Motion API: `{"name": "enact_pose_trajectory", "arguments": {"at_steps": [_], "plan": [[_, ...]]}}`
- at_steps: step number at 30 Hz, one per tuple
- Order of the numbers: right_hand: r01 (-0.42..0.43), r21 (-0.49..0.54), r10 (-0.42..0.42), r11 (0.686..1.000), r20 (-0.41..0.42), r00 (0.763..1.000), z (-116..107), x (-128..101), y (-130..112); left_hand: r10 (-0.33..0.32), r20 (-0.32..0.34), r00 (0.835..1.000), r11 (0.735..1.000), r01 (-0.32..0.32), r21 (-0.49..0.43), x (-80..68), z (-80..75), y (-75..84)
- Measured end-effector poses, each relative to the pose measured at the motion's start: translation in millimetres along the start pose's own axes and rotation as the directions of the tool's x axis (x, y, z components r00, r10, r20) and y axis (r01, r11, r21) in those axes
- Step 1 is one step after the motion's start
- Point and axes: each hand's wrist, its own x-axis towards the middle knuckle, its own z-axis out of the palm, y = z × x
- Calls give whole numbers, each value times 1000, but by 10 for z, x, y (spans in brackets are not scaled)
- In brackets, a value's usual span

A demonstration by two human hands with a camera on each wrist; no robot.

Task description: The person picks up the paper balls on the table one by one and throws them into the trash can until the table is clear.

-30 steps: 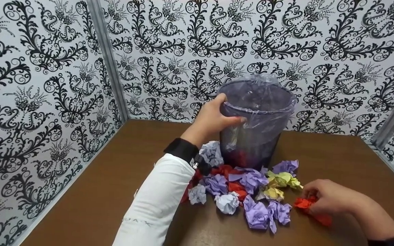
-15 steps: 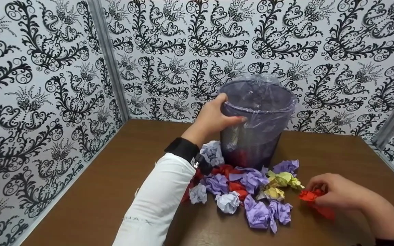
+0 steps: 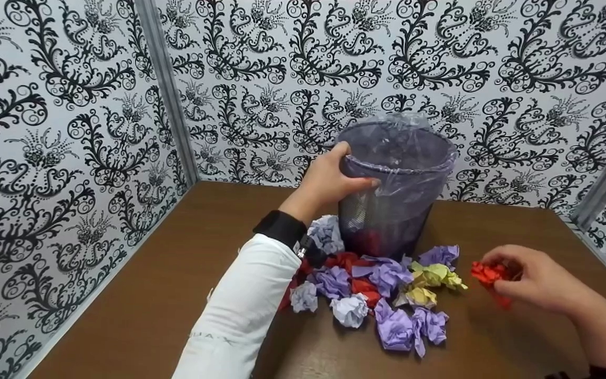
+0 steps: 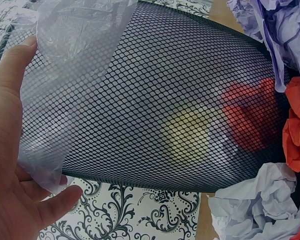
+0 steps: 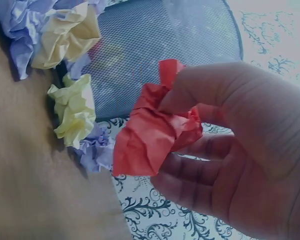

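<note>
My left hand (image 3: 326, 176) grips the near left rim of a dark mesh wastebasket (image 3: 382, 231), its thumb over the clear plastic liner (image 3: 413, 189) folded outside the rim. Through the mesh in the left wrist view, a yellow paper ball (image 4: 190, 131) and a red one (image 4: 252, 112) show inside. On the right, my right hand (image 3: 539, 276) pinches a crumpled red paper (image 3: 492, 276) between thumb and fingers, above the table. The right wrist view shows this red paper (image 5: 152, 130) held at the fingertips, with the wastebasket (image 5: 130, 55) beyond it.
Several crumpled papers lie heaped before the wastebasket: purple (image 3: 395, 326), white (image 3: 350, 310), yellow (image 3: 437, 275), red (image 3: 364, 289) and a grey-blue one (image 3: 326, 234) by its left side. The brown table (image 3: 187, 284) meets patterned walls (image 3: 261, 89) at the back and sides.
My right hand has lifted the red paper up from the table and moved slightly right and away from me. The left hand stays on the rim.
</note>
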Motion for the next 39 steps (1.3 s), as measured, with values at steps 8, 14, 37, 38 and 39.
{"name": "enact_pose_trajectory", "arguments": {"at_steps": [8,14,37,38,39], "plan": [[7,3,-6,1000,-142,990,-88,-11,-117,9,-2,1000,1000,-9,4,0,11,-7],[78,20,-70,997,-269,961,-124,-14,-196,11,-7,1000,1000,-11,6,-8,5,-30],[162,83,-99,983,-507,856,-310,120,-545,-20,8,1000,998,20,-55,-10,-19,1],[148,90,-81,985,-514,854,-327,136,-574,-16,8,1000,998,16,-58,-6,-9,1],[137,91,-70,986,-521,850,-345,157,-600,-13,9,1000,998,13,-58,-2,0,-2]]}}
